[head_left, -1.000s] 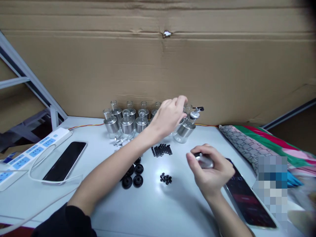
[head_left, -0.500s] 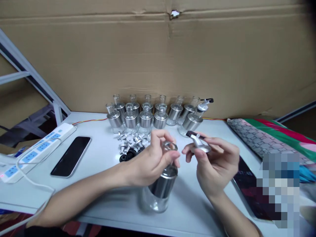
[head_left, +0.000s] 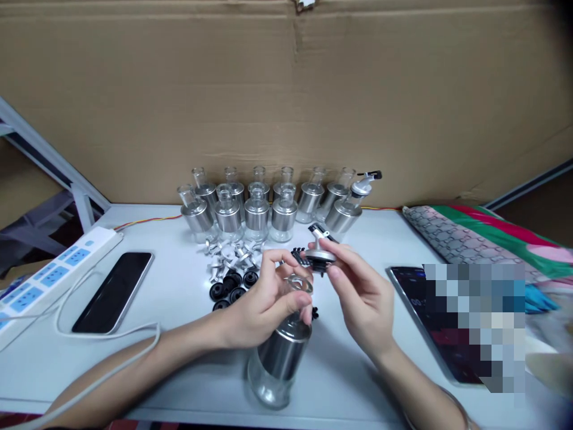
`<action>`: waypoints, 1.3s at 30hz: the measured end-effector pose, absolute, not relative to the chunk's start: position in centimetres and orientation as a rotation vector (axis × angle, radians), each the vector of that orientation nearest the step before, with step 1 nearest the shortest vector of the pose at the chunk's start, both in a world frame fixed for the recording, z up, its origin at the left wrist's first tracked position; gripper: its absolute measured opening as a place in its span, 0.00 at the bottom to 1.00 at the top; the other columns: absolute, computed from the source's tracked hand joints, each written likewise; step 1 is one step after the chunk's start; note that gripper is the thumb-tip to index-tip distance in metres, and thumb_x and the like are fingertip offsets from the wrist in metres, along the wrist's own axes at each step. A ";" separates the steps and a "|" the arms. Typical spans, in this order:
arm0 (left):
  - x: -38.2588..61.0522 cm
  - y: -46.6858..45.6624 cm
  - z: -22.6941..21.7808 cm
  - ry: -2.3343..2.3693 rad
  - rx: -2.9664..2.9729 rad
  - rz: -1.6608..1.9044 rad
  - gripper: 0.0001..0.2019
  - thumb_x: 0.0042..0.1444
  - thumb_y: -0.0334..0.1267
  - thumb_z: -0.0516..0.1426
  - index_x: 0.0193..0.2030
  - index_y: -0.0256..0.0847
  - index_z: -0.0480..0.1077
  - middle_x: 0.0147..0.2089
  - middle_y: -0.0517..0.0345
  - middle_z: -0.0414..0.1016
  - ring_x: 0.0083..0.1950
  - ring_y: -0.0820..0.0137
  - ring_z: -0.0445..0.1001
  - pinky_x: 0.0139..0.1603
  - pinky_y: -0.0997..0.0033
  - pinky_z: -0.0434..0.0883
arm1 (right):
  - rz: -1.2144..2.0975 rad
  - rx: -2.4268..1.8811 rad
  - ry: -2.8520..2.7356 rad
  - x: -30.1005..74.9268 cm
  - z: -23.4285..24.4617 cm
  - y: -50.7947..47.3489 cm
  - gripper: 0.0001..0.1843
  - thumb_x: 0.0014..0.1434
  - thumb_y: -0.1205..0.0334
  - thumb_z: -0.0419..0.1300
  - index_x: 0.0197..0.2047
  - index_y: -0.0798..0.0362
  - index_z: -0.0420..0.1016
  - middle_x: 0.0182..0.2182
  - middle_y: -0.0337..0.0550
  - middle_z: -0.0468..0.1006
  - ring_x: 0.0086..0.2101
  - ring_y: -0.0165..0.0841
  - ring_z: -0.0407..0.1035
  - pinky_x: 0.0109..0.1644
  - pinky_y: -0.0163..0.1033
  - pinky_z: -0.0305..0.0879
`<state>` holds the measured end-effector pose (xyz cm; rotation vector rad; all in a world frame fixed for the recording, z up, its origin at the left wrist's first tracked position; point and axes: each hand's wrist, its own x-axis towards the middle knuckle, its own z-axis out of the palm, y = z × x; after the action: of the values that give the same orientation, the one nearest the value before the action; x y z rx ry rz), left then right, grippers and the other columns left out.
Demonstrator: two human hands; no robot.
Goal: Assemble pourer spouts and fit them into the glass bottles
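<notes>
My left hand (head_left: 280, 292) is wrapped round the neck of a glass bottle (head_left: 282, 352) with a metal sleeve, which leans slightly on the table near its front edge. Between the thumb and fingers of my right hand (head_left: 362, 286) is a silver pourer stopper (head_left: 320, 255) with a black lever and a black underside. The stopper hangs just above and to the right of the bottle's open mouth, apart from it. Beyond my left hand lie loose silver pourer tops (head_left: 230, 257), black round stopper parts (head_left: 233, 283) and small black pieces (head_left: 299, 255), partly hidden by my hands.
Several sleeved glass bottles (head_left: 256, 215) stand in rows at the back; a bottle (head_left: 344, 215) at the right end wears a pourer. A phone (head_left: 114, 292) and power strip (head_left: 62, 269) with a white cable lie left. A tablet (head_left: 416, 310) and patterned bundle (head_left: 465, 239) lie right.
My right hand has moved left with the pourer stopper, bringing it close to the bottle mouth, and the stopper's black underside now shows. My left hand keeps hold of the bottle. The view has shifted slightly.
</notes>
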<state>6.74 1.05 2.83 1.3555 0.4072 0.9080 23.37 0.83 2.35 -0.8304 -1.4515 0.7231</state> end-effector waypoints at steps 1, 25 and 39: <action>6.8 1.1 2.6 0.406 1.344 0.900 0.16 0.64 0.47 0.53 0.46 0.48 0.47 0.38 0.63 0.64 0.30 0.78 0.71 0.34 0.72 0.69 | 0.688 -0.836 -1.470 23.3 2.3 0.8 0.19 0.61 0.69 0.58 0.53 0.41 0.75 0.43 0.41 0.77 0.39 0.31 0.72 0.41 0.35 0.71; 6.6 1.5 2.4 0.414 1.117 0.941 0.24 0.51 0.38 0.67 0.42 0.48 0.53 0.46 0.63 0.64 0.35 0.76 0.77 0.35 0.76 0.74 | 0.441 -0.652 -1.940 23.9 1.9 0.7 0.35 0.49 0.69 0.64 0.61 0.49 0.65 0.49 0.52 0.72 0.48 0.45 0.69 0.50 0.50 0.69; 7.3 1.6 2.0 0.384 1.273 1.193 0.23 0.45 0.36 0.70 0.35 0.43 0.57 0.34 0.66 0.65 0.31 0.80 0.68 0.29 0.82 0.66 | 0.648 -0.678 -1.840 24.1 3.5 0.9 0.19 0.54 0.65 0.67 0.49 0.40 0.78 0.36 0.43 0.80 0.37 0.37 0.74 0.38 0.42 0.74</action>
<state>7.26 1.64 1.98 1.2726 0.3840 1.1932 24.12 0.87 3.47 -0.6776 -1.8403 0.6479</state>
